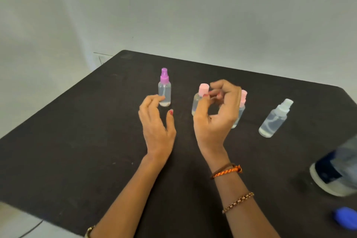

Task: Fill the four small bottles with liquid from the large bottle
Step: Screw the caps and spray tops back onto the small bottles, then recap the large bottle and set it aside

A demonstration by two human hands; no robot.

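Four small clear plastic bottles (pixel 164 93) stand capped on black table (pixel 77 131) – seem filled; big clear bottle (pixel 340 168) right, uncapped – left hand (pixel 156 121) loose, right hand (pixel 216 114) curled, empty

Both forearms are bare, with no sleeves reaching into view. The left hand (pixel 156 121) has a glossy red-painted thumbnail (pixel 171 112), and far back from its fingers, at the picture's lower edge, a gold-coloured metal band (pixel 89 231) wraps the arm. The right hand (pixel 216 114) shows red-pink polish on its fingertips (pixel 219 95). Just behind that hand, at the wrist, sit a thin brown cord (pixel 222 169) and, touching it, an orange braided thread bracelet (pixel 228 172) flecked with darker strands and knotted at its outer side. Further from the fingers, up the forearm, lies a gold-and-copper beaded chain bracelet (pixel 238 202).
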